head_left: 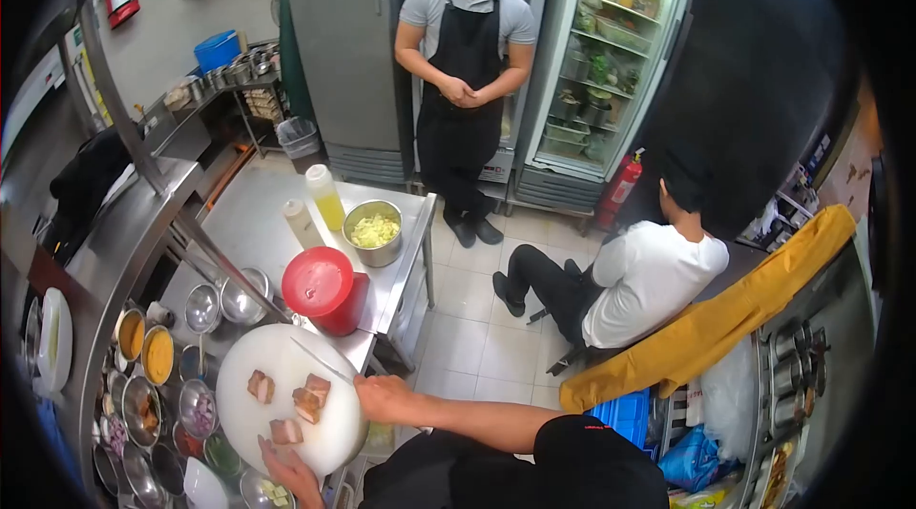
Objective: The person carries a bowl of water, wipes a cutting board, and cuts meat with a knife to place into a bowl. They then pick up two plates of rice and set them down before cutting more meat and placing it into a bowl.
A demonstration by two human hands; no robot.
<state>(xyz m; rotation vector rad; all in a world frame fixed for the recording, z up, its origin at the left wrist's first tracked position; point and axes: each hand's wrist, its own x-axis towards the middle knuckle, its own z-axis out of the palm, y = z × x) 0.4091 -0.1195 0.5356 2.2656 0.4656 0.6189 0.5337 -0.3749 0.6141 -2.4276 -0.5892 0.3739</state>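
Observation:
A round white cutting board [239, 366] lies at the lower left with several pieces of browned meat [311, 396] on it. My right hand [386, 399] is closed round the handle of a knife [322, 358], whose blade points up and left over the board's upper right part. My left hand [289, 471] rests at the board's lower edge, just below the nearest meat piece [286, 431]. Its fingers look spread and nothing shows in them.
Behind the board stand a red-lidded container [320, 282], a pot of chopped vegetables [373, 230] and squeeze bottles [325, 196]. Bowls of ingredients [157, 354] crowd the left. One person [469, 61] stands by the fridges; another [654, 280] sits at right.

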